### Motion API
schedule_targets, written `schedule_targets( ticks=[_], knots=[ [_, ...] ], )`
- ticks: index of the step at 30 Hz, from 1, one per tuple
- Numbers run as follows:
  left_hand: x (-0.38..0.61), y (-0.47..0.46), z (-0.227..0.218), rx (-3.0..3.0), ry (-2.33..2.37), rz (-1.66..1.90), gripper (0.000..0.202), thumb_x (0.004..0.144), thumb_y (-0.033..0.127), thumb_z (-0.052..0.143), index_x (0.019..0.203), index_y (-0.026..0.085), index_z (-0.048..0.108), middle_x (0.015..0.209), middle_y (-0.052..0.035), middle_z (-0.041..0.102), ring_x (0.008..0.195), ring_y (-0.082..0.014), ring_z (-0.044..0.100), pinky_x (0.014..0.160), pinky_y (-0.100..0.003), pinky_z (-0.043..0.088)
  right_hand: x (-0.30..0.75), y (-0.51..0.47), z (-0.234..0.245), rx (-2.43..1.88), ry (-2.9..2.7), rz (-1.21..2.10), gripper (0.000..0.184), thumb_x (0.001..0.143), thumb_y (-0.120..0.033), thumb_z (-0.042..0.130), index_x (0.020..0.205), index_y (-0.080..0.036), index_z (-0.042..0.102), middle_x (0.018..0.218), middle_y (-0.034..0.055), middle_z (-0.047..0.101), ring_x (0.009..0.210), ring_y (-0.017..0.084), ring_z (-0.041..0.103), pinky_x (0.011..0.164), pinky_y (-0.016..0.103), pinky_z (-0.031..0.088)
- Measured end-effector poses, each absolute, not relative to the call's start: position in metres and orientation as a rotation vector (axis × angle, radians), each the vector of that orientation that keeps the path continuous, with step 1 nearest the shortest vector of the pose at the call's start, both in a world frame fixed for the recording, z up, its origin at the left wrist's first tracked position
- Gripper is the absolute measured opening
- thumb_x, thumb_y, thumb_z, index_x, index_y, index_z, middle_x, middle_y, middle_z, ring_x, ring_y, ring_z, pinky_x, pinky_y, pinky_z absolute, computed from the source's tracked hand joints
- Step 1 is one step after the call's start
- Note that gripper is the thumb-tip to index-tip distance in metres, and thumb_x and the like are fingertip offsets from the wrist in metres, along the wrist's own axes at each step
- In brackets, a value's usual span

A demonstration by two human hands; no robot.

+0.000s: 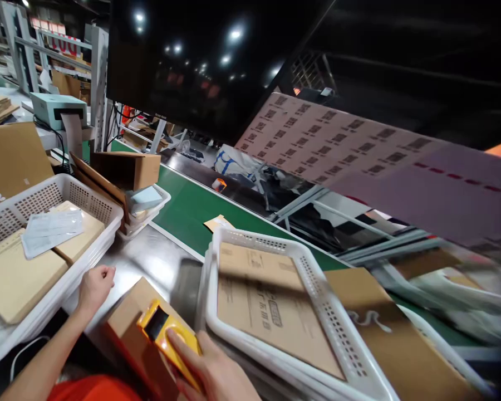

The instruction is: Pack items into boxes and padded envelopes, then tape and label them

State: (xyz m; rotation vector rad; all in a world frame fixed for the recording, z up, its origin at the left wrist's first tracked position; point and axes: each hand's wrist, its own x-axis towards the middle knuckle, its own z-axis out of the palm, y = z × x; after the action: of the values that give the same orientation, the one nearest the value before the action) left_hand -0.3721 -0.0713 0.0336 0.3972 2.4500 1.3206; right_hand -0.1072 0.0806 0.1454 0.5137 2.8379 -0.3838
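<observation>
My right hand [217,367] grips a yellow handheld scanner [167,334] with a dark screen, held over a small brown cardboard box [129,326] at the near edge of the steel table. My left hand [94,287] is loosely curled, fingers bent, resting on the table beside the box's far left corner and next to a white basket [87,203]; nothing shows in it. To the right of the scanner sits a stack of white baskets [317,295] holding a flat brown cardboard packet [267,312].
The left white basket holds flat brown packets and paper sheets [52,231]. Behind it stand an open cardboard box [129,170] in another basket and a teal label printer [58,108]. A green conveyor belt [192,209] runs past. A large dark monitor [200,61] hangs above. More cardboard lies at right.
</observation>
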Motion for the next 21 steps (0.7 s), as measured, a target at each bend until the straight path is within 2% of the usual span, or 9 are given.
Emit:
schedule_targets(
  ticks=[3, 6, 11, 15, 18, 21],
  knots=[
    [-0.379, -0.078, 0.03, 0.314, 2.587, 1.267, 0.039, 0.093, 0.044, 0.049, 0.06, 0.024, 0.056, 0.063, -0.0051, 0.07, 0.068, -0.022, 0.063, 0.068, -0.032, 0.038, -0.134, 0.072, 0.158, 0.433, 2.706, -0.264, 0.058, 0.093, -0.036, 0.062, 0.151, -0.043, 0.056, 0.112, 0.0115, 0.072, 0.091, 0.029, 0.075, 0.075, 0.033, 0.055],
    [-0.382, -0.082, 0.018, 0.326, 2.581, 1.218, 0.038, 0.095, 0.045, 0.048, 0.065, 0.024, 0.057, 0.067, -0.0053, 0.071, 0.07, -0.0226, 0.063, 0.068, -0.032, 0.037, -0.152, 0.066, 0.162, 0.402, 2.669, -0.191, 0.062, 0.092, -0.034, 0.063, 0.152, -0.042, 0.055, 0.113, 0.0128, 0.072, 0.094, 0.032, 0.075, 0.073, 0.033, 0.052],
    [-0.377, -0.083, -0.027, 0.362, 2.414, 1.203, 0.043, 0.097, 0.047, 0.044, 0.063, 0.024, 0.056, 0.065, -0.0049, 0.069, 0.069, -0.0231, 0.065, 0.069, -0.032, 0.044, -0.165, 0.062, 0.166, 0.4, 2.704, -0.109, 0.056, 0.095, -0.036, 0.06, 0.151, -0.042, 0.057, 0.107, 0.0106, 0.072, 0.088, 0.027, 0.074, 0.066, 0.029, 0.044],
    [-0.358, -0.078, -0.059, 0.387, 2.246, 1.167, 0.041, 0.095, 0.048, 0.048, 0.068, 0.022, 0.065, 0.072, -0.0059, 0.074, 0.076, -0.0253, 0.072, 0.07, -0.032, 0.051, -0.171, 0.061, 0.171, 0.399, 2.694, -0.101, 0.049, 0.098, -0.041, 0.057, 0.147, -0.043, 0.06, 0.101, 0.0097, 0.072, 0.085, 0.027, 0.074, 0.061, 0.029, 0.035],
    [-0.352, -0.079, -0.067, 0.44, 2.176, 1.114, 0.039, 0.094, 0.049, 0.051, 0.07, 0.022, 0.067, 0.08, -0.0063, 0.078, 0.086, -0.0264, 0.074, 0.076, -0.032, 0.054, -0.169, 0.061, 0.169, 0.427, 2.704, -0.124, 0.046, 0.099, -0.042, 0.057, 0.144, -0.045, 0.062, 0.102, 0.0086, 0.071, 0.083, 0.026, 0.073, 0.061, 0.029, 0.032],
    [-0.36, -0.081, -0.059, 0.508, 2.169, 0.994, 0.031, 0.091, 0.043, 0.061, 0.069, 0.022, 0.068, 0.08, -0.0083, 0.079, 0.084, -0.027, 0.075, 0.076, -0.032, 0.055, -0.163, 0.062, 0.163, 0.443, 2.73, -0.158, 0.044, 0.1, -0.043, 0.056, 0.143, -0.046, 0.063, 0.102, 0.0078, 0.07, 0.087, 0.025, 0.073, 0.064, 0.029, 0.035]
  ],
)
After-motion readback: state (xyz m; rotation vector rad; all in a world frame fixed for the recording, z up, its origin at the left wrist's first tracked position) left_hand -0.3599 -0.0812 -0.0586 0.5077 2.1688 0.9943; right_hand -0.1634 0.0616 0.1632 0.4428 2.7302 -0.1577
